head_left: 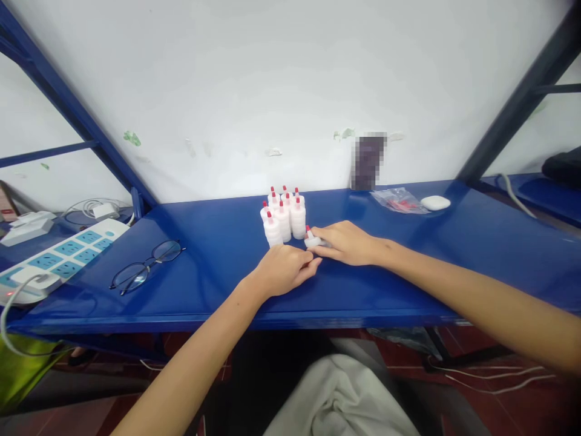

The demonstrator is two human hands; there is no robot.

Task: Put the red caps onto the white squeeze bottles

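Note:
My right hand (344, 242) reaches in from the right, its thumb and fingers closed around a white nozzle cap (312, 240) with a red tip. Whether a bottle body is joined to that cap is hidden by the fingers. Just left of it is my left hand (287, 268), held low over the table with its fingers curled in. I cannot make out anything in its grip. Behind my left hand, several white squeeze bottles (298, 219) with pointed nozzles and red tips stand upright in a tight cluster.
On the blue table (218, 266), eyeglasses (149, 265) lie left, beside a power strip (68, 257) with a plugged-in charger. To the right are a clear plastic bag (399, 200) with red pieces and a white rounded case (435, 203). A pixelated dark object (367, 162) leans on the wall.

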